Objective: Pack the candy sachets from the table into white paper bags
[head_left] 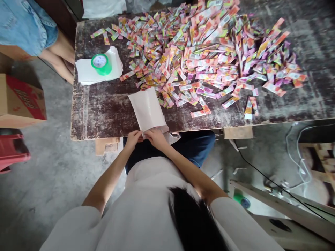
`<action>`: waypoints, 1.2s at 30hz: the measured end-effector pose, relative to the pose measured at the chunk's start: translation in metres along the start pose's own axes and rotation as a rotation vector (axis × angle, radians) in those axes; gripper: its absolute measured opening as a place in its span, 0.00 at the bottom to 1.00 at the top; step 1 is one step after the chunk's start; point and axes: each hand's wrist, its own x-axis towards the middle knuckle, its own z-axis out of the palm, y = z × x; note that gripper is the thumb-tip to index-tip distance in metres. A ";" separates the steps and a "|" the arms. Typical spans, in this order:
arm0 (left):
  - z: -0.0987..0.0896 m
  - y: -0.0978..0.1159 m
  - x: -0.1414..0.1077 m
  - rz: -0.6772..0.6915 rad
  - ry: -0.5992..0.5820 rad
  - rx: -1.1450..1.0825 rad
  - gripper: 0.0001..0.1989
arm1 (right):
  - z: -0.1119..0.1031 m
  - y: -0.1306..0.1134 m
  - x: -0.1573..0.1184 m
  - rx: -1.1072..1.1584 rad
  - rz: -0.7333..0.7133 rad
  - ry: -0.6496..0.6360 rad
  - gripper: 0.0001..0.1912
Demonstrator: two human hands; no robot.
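Observation:
A flat white bag (pixel 148 111) lies on the worn dark table, its near end hanging at the front edge. My left hand (pixel 133 138) pinches the near left corner of that bag. Close beside it, my right hand (pixel 156 138) is closed on the same near edge, and the two thumbs almost meet. Beneath my right hand a crumpled, see-through piece (pixel 174 138) shows over my lap; whether it belongs to the bag I cannot tell. Just beyond the bag spreads a large heap of small colourful stick packets (pixel 183 59).
A green tape roll (pixel 101 64) stands on a stack of white bags (pixel 84 72) at the table's left. Another person's legs (pixel 58 55) are beside the table's left end. A cardboard box (pixel 22 99) and a red stool (pixel 12 150) stand left; cables (pixel 298 153) run on the right.

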 end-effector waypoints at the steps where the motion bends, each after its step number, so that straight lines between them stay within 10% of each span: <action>1: 0.001 -0.001 0.000 0.013 0.008 0.008 0.23 | 0.005 -0.004 0.005 -0.026 -0.001 -0.023 0.10; 7: -0.015 -0.007 0.001 0.067 0.055 0.159 0.20 | -0.032 0.021 -0.029 0.095 0.020 -0.067 0.08; 15: -0.030 0.029 -0.003 0.772 0.223 0.759 0.22 | -0.153 0.133 -0.221 -0.326 0.995 0.149 0.11; 17: -0.019 0.044 0.003 0.970 0.018 0.959 0.25 | -0.145 0.127 -0.211 -0.471 0.913 0.062 0.11; 21: -0.002 0.051 0.024 1.085 -0.458 1.308 0.31 | -0.096 0.087 -0.114 -0.400 0.213 0.066 0.23; 26: -0.012 0.035 0.032 1.149 -0.375 1.339 0.42 | -0.057 0.053 -0.022 -0.343 -0.259 -0.127 0.19; 30: -0.018 0.026 0.027 1.098 -0.229 1.270 0.40 | -0.040 0.036 -0.023 -0.361 -0.277 -0.279 0.18; 36: -0.010 0.029 0.030 1.071 -0.281 1.266 0.29 | -0.001 -0.001 -0.014 -0.395 0.119 -0.120 0.22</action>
